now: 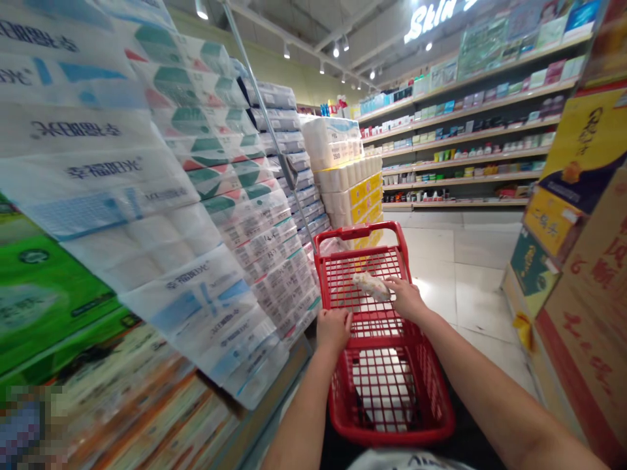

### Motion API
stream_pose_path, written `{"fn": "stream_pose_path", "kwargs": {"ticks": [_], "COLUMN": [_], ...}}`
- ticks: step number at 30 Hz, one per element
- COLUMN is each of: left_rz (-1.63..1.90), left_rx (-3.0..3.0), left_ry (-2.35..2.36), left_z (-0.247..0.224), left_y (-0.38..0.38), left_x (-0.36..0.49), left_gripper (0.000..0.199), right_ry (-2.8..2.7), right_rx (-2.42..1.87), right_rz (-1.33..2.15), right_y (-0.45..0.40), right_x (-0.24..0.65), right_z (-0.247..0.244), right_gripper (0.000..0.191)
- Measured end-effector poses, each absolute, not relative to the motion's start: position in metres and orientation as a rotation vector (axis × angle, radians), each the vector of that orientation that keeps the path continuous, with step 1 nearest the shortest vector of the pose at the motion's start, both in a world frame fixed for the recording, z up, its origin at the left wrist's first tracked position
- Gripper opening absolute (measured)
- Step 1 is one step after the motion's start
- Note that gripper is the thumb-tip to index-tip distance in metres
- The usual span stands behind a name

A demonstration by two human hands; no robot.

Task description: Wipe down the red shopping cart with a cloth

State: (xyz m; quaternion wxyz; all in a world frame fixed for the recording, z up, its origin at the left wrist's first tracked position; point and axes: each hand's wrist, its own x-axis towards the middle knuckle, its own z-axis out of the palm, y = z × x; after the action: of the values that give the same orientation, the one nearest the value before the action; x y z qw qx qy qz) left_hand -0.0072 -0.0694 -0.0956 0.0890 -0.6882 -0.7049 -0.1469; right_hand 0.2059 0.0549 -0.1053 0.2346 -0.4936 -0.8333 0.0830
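Gripping the red shopping basket (362, 232) with the left hand (334, 329) while the right hand (406, 299) pinches a pale wrapped packet (371, 286) at frame centre

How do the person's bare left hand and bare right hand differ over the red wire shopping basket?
The left hand sits lower in view and nearer the camera than the right hand. The right hand's fingers touch a pale wrapped package, while the left hand stays apart from that package. Both hands are bare and over the red wire shopping basket.
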Motion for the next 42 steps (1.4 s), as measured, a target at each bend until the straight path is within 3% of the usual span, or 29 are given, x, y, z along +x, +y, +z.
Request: {"fn": "stream_pose_path", "kwargs": {"ticks": [6,11,19,24,31,35,39,42], "left_rz": [-0.452,-0.494,-0.424,-0.614,-0.623,-0.605,-0.828,-0.778], "left_rx": [-2.048,-2.026,-1.952,-1.947,-2.053,-2.201,-1.993,-2.315], "left_ry": [-2.063,-2.079,-2.035,-1.838,-2.272,-2.099,-2.159,-1.891], "left_z": [-0.098,-0.099,-0.096,-0.078,-0.084,-0.092,-0.094,-0.099], "left_y": [-0.071,-0.073,-0.079,-0.066,0.014,0.046,0.061,0.067], "left_x": [-0.01,-0.01,-0.006,0.022,0.083,0.068,0.039,0.032], "left_gripper": [0.03,0.027,0.027,0.021,0.066,0.064,0.058,0.055], "right_ry": [-2.466,-2.294,-2.287,-2.258,-2.254,-2.263,-2.263,-2.279], "right_rx": [-1.315,-1.364,-1.404,-1.408,-1.429,-1.446,-1.459,-1.435], "right_rz": [0.102,0.065,0.183,0.2,0.215,0.191,0.149,0.105], "right_y": [0.064,0.064,0.069,0.073,0.071,0.07,0.07,0.071], "right_x": [0.206,0.205,0.208,0.204,0.201,0.201,0.199,0.197], "right_z": [-0.091,-0.108,-0.116,-0.12,-0.12,-0.12,-0.12,-0.12], "right_gripper": [0.081,0.074,0.077,0.075,0.071,0.079,0.082,0.081]}}
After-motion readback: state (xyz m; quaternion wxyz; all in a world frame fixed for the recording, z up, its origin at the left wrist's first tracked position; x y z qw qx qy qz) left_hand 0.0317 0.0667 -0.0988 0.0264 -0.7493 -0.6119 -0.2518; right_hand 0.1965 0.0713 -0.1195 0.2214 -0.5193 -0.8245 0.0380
